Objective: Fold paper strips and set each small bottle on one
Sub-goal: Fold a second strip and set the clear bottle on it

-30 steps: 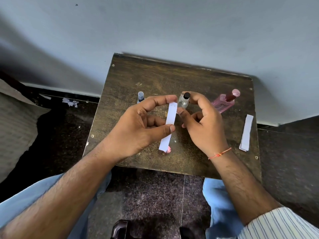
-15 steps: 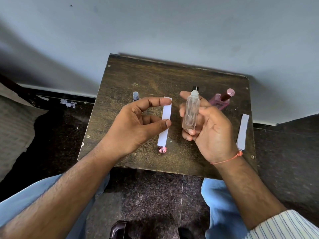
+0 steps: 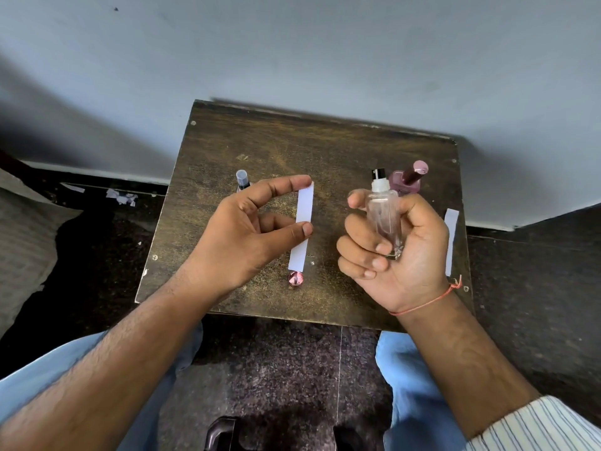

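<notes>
The left hand holds a white paper strip above the worktop. The forefinger touches the strip's far end and the thumb presses near its middle; the near end hangs free. The strip is flat and unfolded.

The right hand grips a clear glass bottle, with the fingers curled round its body and the base against the palm. The bottle is raised off the worktop and tilted slightly. It has a white collar and a black spray nozzle at the top. No label or writing can be read on it. A thin orange thread circles the right wrist.

A small pink round cap lies on the worktop just below the strip's near end. A bottle with a grey cap stands behind the left hand; most of it is hidden. A pink bottle with a dark stem and pink cap stands behind the clear glass bottle; print on it is too blurred to read. A second white paper strip lies flat near the right edge of the worktop, partly hidden by the right hand.

Torn paper scraps lie on the dark floor left of the worktop.
</notes>
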{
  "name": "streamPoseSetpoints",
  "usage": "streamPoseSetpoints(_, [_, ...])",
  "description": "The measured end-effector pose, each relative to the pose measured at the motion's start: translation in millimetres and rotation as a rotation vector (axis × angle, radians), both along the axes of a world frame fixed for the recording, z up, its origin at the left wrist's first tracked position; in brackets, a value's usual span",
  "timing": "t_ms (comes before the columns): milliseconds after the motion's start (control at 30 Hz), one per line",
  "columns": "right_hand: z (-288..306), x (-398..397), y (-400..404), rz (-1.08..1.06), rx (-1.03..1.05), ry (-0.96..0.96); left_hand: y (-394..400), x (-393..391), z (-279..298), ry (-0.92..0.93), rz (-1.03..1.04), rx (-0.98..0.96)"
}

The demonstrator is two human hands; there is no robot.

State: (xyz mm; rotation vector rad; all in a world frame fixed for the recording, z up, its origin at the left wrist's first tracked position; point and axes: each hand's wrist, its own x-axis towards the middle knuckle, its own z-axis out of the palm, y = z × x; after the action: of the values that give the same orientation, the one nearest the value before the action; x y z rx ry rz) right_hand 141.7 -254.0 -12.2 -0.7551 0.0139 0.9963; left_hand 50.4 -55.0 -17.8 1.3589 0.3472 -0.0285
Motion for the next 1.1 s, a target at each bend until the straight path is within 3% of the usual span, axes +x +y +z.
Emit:
streamPoseSetpoints(367, [7,-2,3,0.101,0.002,-0.015,-2,0,-2,-0.015,-0.014,0.073])
streamPoseSetpoints(467, [5,-3,5,0.087,-0.137,-0.113,-4,0,0,-0.028,0.010,0.111])
streamPoseSetpoints(700, [3,-12,18,-0.088,-0.689,-0.544,-8,4,-1,-0.011,0.009,0.142])
streamPoseSetpoints(833, [0,-13,20,-0.162,-0.855,-0.736,-10,5,-2,-0.013,-0.018,0.137])
streamPoseSetpoints(1100, [-9,-8,19,-0.202,-0.968,-0.818,-14,5,-2,-0.015,-0.069,0.120])
